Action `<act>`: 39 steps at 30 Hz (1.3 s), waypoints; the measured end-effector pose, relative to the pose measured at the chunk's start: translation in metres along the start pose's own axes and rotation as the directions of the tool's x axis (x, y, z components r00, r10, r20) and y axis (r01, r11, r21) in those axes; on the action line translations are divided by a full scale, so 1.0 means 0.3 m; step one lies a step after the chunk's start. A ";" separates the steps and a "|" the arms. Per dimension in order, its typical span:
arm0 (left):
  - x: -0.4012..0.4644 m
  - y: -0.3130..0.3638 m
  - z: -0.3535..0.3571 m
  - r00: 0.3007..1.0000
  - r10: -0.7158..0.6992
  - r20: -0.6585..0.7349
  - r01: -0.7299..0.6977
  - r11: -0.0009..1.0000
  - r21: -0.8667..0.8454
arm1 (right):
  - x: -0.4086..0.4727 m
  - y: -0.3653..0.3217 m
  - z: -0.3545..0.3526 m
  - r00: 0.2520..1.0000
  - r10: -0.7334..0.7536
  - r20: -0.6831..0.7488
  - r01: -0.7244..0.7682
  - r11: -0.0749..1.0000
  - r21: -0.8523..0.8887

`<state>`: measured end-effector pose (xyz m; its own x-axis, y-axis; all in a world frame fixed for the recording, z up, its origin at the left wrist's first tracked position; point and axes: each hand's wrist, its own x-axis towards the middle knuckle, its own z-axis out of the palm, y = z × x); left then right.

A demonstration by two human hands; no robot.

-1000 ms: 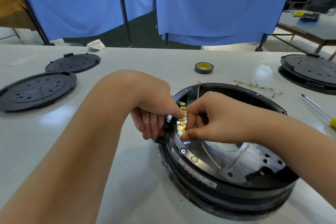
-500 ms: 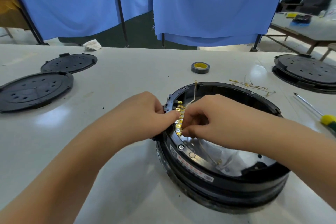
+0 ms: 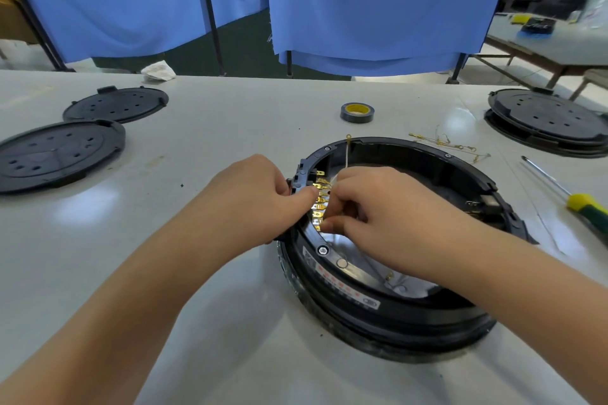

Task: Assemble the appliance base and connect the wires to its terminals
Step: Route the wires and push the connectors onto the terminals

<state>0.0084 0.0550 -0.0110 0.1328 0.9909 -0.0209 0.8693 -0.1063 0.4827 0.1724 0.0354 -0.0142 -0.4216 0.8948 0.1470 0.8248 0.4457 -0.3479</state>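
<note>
Left hand (image 3: 253, 194) grip curled on outer rim of appliance base (image 3: 388, 273), thumb tip pressing beside row of gold terminals (image 3: 318, 204). Right hand (image 3: 371, 210) grip pinched on thin pale wire (image 3: 346, 154) at terminal row; wire's ring end sticks up past far rim. Base sits on white table (image 3: 230, 306), centre right. Spare wires (image 3: 444, 143), tape roll (image 3: 357, 112) beyond it. Screwdriver (image 3: 572, 197) right. Two black covers (image 3: 59, 151) left.
</note>
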 end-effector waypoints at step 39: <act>0.021 -0.030 0.018 0.999 0.044 0.019 -0.043 0.996 -0.074 | 0.000 0.022 0.014 0.997 -0.064 -0.051 0.065 0.998 0.022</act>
<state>0.0040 0.0617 -0.0201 0.1802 0.9835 -0.0166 0.8252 -0.1419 0.5468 0.1761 0.0381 -0.0204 -0.4538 0.8646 0.2158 0.7869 0.5024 -0.3583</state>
